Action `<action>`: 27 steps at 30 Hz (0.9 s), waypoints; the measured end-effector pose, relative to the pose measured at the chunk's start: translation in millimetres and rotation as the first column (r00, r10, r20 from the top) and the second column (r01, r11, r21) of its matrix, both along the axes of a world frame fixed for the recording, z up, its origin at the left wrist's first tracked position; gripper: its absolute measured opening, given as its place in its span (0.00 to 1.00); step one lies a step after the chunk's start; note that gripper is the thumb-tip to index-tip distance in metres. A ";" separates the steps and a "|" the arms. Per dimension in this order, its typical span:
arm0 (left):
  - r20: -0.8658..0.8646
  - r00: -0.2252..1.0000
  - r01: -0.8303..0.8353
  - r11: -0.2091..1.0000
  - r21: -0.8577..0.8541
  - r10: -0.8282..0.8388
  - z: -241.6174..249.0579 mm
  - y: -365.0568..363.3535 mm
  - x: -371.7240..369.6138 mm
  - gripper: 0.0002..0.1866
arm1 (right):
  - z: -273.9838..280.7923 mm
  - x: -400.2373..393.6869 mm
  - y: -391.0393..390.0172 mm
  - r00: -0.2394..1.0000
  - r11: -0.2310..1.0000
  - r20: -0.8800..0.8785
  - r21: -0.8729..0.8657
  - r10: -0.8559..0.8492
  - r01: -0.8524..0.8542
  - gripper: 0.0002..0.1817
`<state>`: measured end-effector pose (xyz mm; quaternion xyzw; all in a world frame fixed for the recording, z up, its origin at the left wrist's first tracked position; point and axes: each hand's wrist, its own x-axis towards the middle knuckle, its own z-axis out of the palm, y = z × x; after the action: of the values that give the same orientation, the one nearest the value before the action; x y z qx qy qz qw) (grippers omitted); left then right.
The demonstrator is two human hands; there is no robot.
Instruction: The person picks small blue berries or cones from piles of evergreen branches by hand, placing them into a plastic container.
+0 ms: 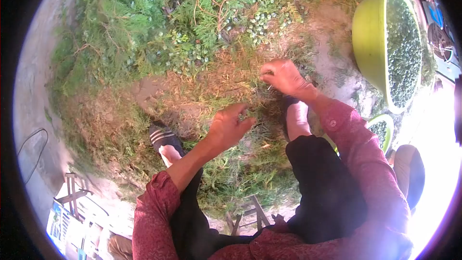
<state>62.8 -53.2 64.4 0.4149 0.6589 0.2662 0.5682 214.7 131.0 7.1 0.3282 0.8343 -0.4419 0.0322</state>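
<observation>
My left hand (pixel 229 126) is over the ground between my feet, its fingers curled toward the thumb. A tiny greenish bit shows at its fingertips, too small to name. Higher and to the right, my right hand (pixel 285 78) is closed, fingertips bent in; what it holds, if anything, is hidden. Beyond both hands lies a heap of green conifer branches (pixel 216 9) with small pale blue-green cones or berries (pixel 262 25) among them. Loose brown and green needle litter (pixel 192 89) covers the ground under my hands.
A large yellow-green tub (pixel 368 38), full of small green pieces (pixel 403 48), stands tilted in view at the right. Behind my right forearm is a smaller green-rimmed container (pixel 389 130). A wooden stool frame (pixel 72 195) and a dark cable (pixel 32 139) are at the left.
</observation>
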 end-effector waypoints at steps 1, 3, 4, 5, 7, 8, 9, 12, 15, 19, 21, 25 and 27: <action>-0.004 1.000 0.002 1.000 -0.003 -0.002 0.4 0.1 -0.5 0.22 | -5.6 -1.2 -7.3 0.989 0.974 0.043 0.168 0.144 -0.149 0.10; 0.011 1.000 -0.028 0.996 0.082 0.027 0.9 2.8 -0.4 0.21 | 0.1 -6.9 -14.0 0.986 0.974 0.079 0.159 0.148 -0.159 0.09; 0.010 1.000 -0.026 0.996 0.083 0.025 1.0 3.7 0.4 0.21 | -2.2 -7.3 -16.0 0.985 0.967 0.089 0.200 0.145 -0.160 0.09; 0.009 0.999 -0.036 0.997 0.074 0.036 0.9 3.6 1.2 0.21 | -3.6 -7.5 -16.7 0.985 0.957 0.100 0.240 0.142 -0.162 0.09; 0.007 0.999 -0.048 0.997 0.063 0.047 0.2 1.2 2.0 0.21 | -3.7 -6.6 -14.2 0.990 0.985 0.102 0.135 0.097 -0.111 0.09; 0.008 0.998 -0.065 0.994 0.094 0.064 -0.5 -0.1 1.8 0.21 | -3.0 -7.7 -12.4 0.992 0.998 0.109 0.029 0.057 -0.060 0.09; 0.007 0.996 -0.084 0.988 0.127 0.083 -0.7 0.7 0.4 0.21 | 9.3 -13.7 -9.6 0.993 0.997 0.105 0.032 0.061 -0.064 0.09; -0.002 0.991 -0.131 0.988 -0.083 0.131 14.3 14.2 -9.6 0.22 | 50.0 -23.1 -7.1 0.989 0.672 0.149 -0.731 -0.013 0.119 0.10; 0.049 0.991 -0.123 0.991 0.045 0.121 15.0 19.9 -14.4 0.22 | 54.2 -31.0 -26.1 0.999 0.407 0.026 -0.912 -0.041 0.040 0.10; 0.014 0.987 -0.159 0.987 0.031 0.159 11.4 15.7 -22.7 0.19 | 47.6 -47.2 -10.5 0.931 0.322 0.076 -0.926 -0.356 0.199 0.07; -0.056 0.993 -0.102 0.995 0.018 0.103 10.9 12.1 -25.5 0.16 | 43.5 -59.1 4.5 0.940 0.420 0.066 -0.883 -0.335 0.212 0.06; 0.027 0.995 -0.094 0.992 -0.081 0.096 10.0 4.8 -25.7 0.15 | 23.8 -82.8 21.7 0.964 0.732 0.036 -0.643 -0.265 0.226 0.04; 0.048 0.995 -0.092 0.996 -0.004 0.092 2.4 0.5 -25.4 0.15 | 1.8 -87.3 18.9 0.971 0.841 0.021 -0.496 -0.237 0.215 0.04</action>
<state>37.3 -52.7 66.8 0.3771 0.6637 0.3013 0.5714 127.3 149.9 8.9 0.3958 0.6492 -0.6480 0.0456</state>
